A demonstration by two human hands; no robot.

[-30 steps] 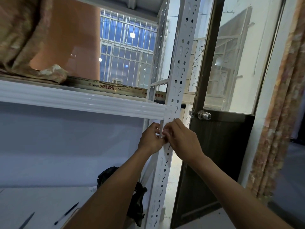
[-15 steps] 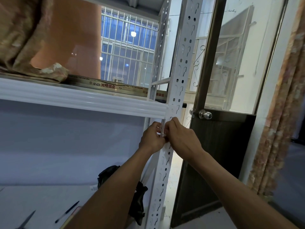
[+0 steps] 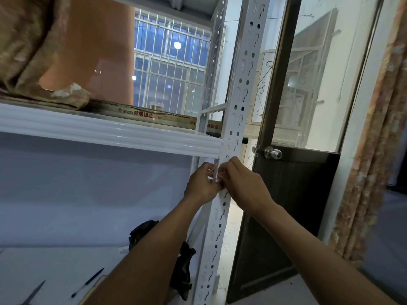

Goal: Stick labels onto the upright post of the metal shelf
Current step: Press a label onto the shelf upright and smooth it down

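Now on post (image 3: 240,84) — label (image 3: 216,176) in right hand (image 3: 244,183) grip.

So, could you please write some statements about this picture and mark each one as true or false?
1. The left hand and the right hand are both at the post, just under the upper shelf. True.
2. The door has a long lever handle. False: it has a round knob.
3. A pen lies on the lower shelf. True.
4. The upper shelf carries nothing. False: fabric lies on it.
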